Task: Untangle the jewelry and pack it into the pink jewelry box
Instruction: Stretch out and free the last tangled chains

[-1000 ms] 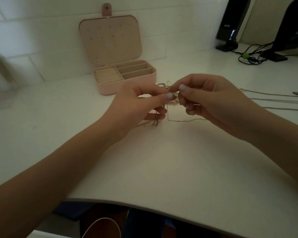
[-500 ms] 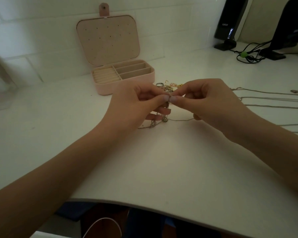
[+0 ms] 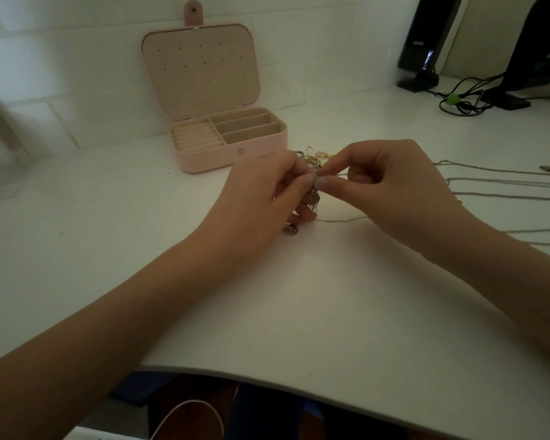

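Since half second ago, both hands sitting slightly lower and closer together, fingertips now nearly meeting over tangle. Left hand (image 3: pixel 261 198) pinching tangled jewelry (image 3: pixel 311 198) between thumb and forefinger, other fingers curling underneath. Right hand (image 3: pixel 391 185) pinching same clump from opposite side, thumb and forefinger pressing together. Tangle hanging just above white table (image 3: pixel 299 296), thin chain (image 3: pixel 340 220) trailing right along surface. More chains (image 3: pixel 505 182) lying stretched out at right. Pink jewelry box (image 3: pixel 232 160) standing open behind hands, near wall, compartments showing nothing inside. Black speaker (image 3: pixel 426 39) and cables (image 3: pixel 464 100) sitting at far right.
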